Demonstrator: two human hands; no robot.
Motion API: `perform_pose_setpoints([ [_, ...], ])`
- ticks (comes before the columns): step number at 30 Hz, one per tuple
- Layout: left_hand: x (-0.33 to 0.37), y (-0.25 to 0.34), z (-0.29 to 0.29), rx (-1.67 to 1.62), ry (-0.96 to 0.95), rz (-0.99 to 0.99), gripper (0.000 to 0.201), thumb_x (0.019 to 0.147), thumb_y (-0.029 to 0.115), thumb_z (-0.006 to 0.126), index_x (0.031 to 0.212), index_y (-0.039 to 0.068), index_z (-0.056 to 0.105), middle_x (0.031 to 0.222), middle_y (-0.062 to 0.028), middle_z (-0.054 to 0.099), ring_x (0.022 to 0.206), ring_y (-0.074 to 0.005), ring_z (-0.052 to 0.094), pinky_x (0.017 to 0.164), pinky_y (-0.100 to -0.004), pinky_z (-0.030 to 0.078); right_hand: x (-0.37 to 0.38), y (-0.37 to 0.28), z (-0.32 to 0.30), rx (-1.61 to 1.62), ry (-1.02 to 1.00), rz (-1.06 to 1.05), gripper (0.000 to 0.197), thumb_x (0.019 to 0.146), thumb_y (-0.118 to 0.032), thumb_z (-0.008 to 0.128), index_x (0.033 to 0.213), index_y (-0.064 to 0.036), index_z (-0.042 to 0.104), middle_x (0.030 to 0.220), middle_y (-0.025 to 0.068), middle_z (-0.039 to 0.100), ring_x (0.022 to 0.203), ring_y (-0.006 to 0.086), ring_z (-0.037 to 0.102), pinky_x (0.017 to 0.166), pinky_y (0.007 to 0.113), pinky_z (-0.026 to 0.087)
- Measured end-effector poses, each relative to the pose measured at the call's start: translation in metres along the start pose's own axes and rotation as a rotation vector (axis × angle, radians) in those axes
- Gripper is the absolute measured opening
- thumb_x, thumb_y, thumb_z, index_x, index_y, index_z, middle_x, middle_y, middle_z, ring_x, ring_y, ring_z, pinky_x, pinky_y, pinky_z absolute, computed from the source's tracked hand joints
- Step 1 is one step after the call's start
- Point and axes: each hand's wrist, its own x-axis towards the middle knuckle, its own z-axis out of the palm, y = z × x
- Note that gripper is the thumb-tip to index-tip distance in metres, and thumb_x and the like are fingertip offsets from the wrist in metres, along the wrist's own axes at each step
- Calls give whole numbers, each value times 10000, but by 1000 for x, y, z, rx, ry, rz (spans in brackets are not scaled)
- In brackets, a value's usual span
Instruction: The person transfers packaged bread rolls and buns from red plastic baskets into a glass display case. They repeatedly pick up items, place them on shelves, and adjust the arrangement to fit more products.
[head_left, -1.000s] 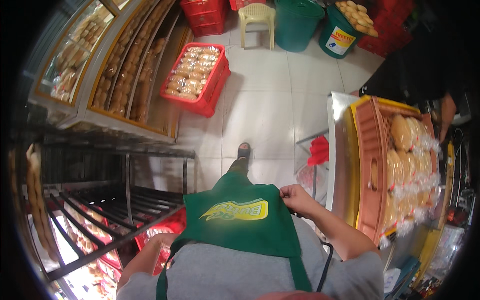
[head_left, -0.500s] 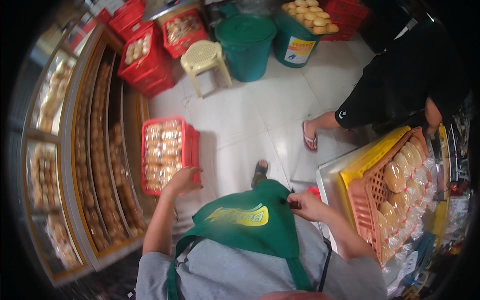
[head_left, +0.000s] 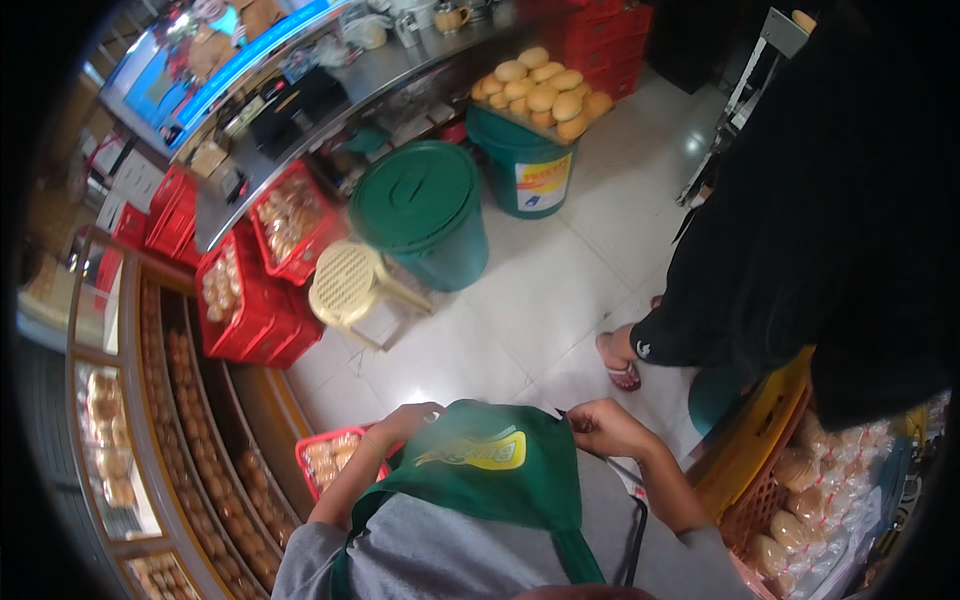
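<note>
Left hand [head_left: 410, 422] just swung from the red plastic bread crate [head_left: 330, 434], near left, to the green cloth apron [head_left: 500, 485], near middle, fingers half curled; right hand [head_left: 605, 428] looks nearly closed by its far right corner. Can't tell if either grips. So both are apron-side now.

1. The wearer's bare left forearm [head_left: 357, 476] slants up and inward from the lower edge, elbow bent.
2. The left hand [head_left: 408, 424] is palm down in front of the body; its fingertips are hard to make out.
3. The bare right forearm [head_left: 672, 490] angles inward too.
4. The right hand's [head_left: 606, 428] fingers curl toward the thumb.
</note>
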Motion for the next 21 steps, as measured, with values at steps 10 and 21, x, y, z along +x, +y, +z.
perform_pose_setpoints([
  [10, 223, 2, -206, 66, -9, 132, 433, 859, 271, 703, 1239, 83, 616, 982, -72, 693, 940, -192, 639, 867, -335, 496, 155, -32, -131, -24, 254, 135, 196, 899, -172, 658, 1059, -60, 681, 900, 106, 704, 794, 192, 662, 716, 324, 518],
  [21, 466, 179, -304, 107, -193, 326, 503, 827, 337, 733, 1264, 125, 602, 1132, -187, 651, 995, -294, 656, 880, -393, 512, 237, 115, -327, 363, 1002, 311, 166, 891, -98, 628, 1046, -44, 652, 859, 25, 657, 735, 109, 616, 634, 254, 477],
])
